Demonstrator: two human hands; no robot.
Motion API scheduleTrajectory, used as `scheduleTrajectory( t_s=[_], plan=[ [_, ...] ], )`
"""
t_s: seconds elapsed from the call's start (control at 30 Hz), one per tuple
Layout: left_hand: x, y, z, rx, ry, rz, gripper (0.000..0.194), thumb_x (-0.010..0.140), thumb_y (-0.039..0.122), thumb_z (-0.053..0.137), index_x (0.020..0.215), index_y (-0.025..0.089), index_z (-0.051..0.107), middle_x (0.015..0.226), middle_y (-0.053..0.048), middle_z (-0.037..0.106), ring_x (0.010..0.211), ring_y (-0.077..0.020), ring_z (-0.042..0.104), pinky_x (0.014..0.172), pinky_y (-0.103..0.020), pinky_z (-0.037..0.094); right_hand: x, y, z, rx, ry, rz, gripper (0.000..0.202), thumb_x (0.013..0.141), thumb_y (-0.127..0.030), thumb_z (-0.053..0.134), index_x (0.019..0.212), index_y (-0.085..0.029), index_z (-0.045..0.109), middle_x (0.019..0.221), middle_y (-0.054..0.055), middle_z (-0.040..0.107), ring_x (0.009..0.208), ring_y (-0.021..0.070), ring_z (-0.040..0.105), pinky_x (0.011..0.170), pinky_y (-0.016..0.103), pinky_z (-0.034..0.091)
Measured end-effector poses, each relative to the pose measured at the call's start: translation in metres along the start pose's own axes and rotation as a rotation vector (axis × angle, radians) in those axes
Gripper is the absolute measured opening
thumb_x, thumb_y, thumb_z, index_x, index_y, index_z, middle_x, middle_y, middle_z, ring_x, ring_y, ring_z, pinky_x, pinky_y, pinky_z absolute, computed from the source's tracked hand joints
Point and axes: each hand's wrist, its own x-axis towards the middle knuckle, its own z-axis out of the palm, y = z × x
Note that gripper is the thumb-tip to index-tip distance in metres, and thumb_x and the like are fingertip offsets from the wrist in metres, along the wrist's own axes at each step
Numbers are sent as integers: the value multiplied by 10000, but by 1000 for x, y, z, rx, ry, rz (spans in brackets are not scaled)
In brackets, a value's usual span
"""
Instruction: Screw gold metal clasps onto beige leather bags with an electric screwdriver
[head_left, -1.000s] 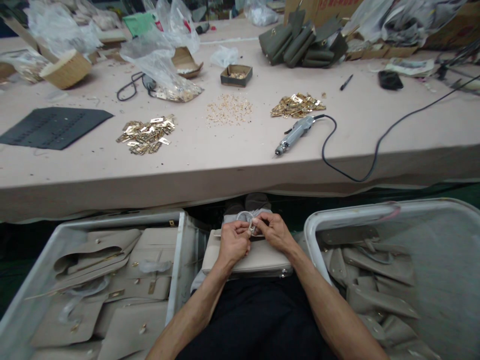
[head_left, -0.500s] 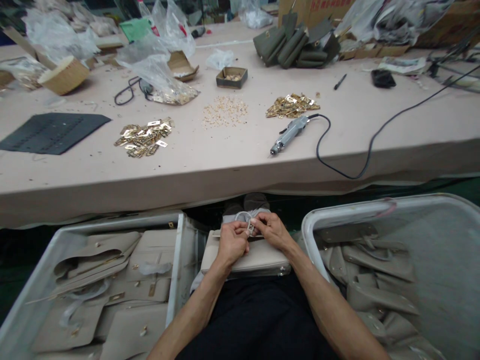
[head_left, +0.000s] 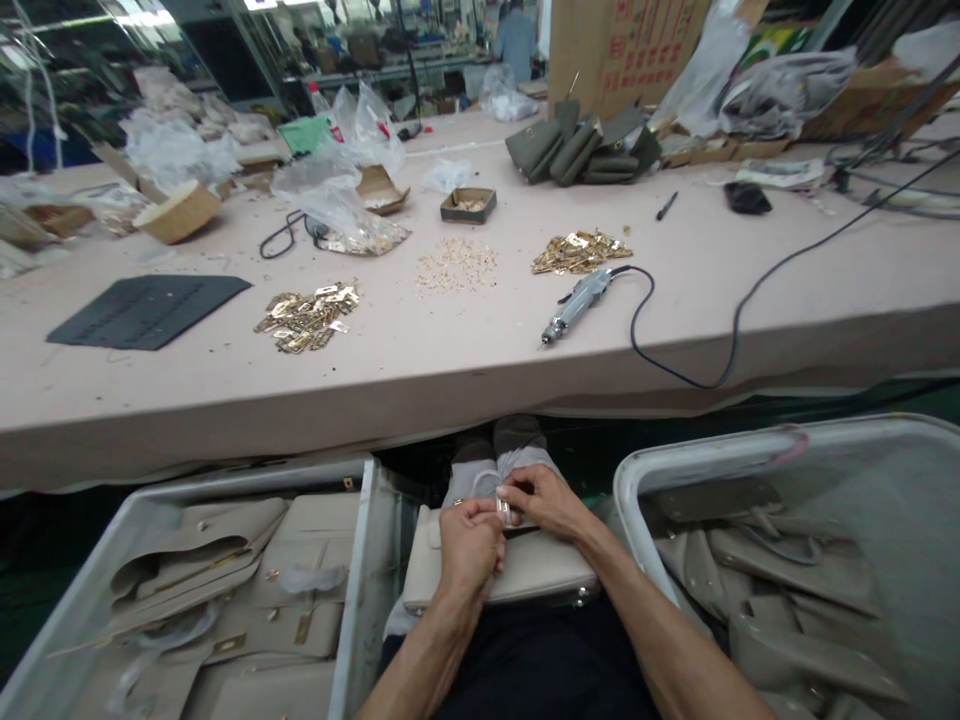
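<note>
Bag, 1, beige, on the lap between 2 bins; left hand and right hand above it, fingertips pinching 1 small metal piece. Pale covered table: 2 heaps of gold plates, scattered bits, 1 corded screwdriver. Behind: cardboard box, cluttered workroom.

We can read no word or number for certain. On the carton we see red printing, set in several lines that run sideways, too blurred for us to spell out. The bag bears red marks that we cannot make out, and the sheet shows rows of tiny, illegible marks.
</note>
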Motion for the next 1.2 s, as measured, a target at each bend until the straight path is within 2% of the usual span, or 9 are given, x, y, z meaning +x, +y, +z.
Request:
scheduleTrajectory(
  t_s=[0.07,0.17,0.3,0.43,0.53,0.73,0.9,1.03,1.2],
  plan=[
    [4,-3,0,-28,42,-25,204,537,285,661,692,169,600,467,0,596,278,-81,360,264,-203,251,5,-2,3,-6,-27,16,334,976,-359,631,700,-184,698,627,2,665,604,143,574,577,256,359],
    [17,-6,0,-52,83,-31,202,531,270,670,692,173,598,394,50,508,277,-81,355,282,-197,257,15,-5,6,-66,10,29,289,932,-325,664,685,-177,684,638,6,670,609,143,574,576,253,353],
    [27,-5,-1,-62,81,-20,248,556,279,697,753,174,590,404,57,517,282,-92,379,286,-200,281,23,-4,9,-148,89,10,254,888,-294,676,666,-173,673,627,10,654,595,141,548,571,255,342],
    [25,-5,-2,-51,44,-17,306,571,281,723,818,166,584,510,0,631,304,-109,445,283,-205,318,23,10,11,103,70,88,298,897,-376,651,693,-164,698,651,35,679,610,160,584,582,255,393],
    [24,-6,-3,-24,35,-22,321,582,266,731,848,162,585,559,-17,666,298,-104,439,267,-204,309,23,23,14,265,46,153,329,866,-419,683,673,-155,714,652,51,690,604,169,596,589,262,422],
    [24,-4,-4,26,50,-48,245,621,233,664,842,164,584,418,57,535,275,-105,391,251,-191,277,28,29,16,296,13,177,359,861,-426,671,645,-145,730,621,65,695,557,160,591,580,264,423],
    [18,-1,-6,52,48,-55,249,643,229,640,873,152,583,473,19,610,267,-105,398,244,-205,304,30,27,18,391,-44,172,322,826,-415,703,662,-139,723,609,64,684,550,164,593,572,263,434],
    [18,-4,-11,56,68,-39,258,665,227,637,904,153,578,506,12,634,281,-108,419,259,-210,341,28,21,19,409,-45,120,357,877,-453,685,686,-152,686,653,48,684,605,158,606,633,263,463],
    [22,-8,-14,54,78,-38,266,686,240,650,926,151,578,489,17,620,283,-120,420,255,-213,328,27,20,20,479,-42,96,360,880,-503,695,835,-147,711,702,44,682,632,175,628,635,279,490]
  ],
)
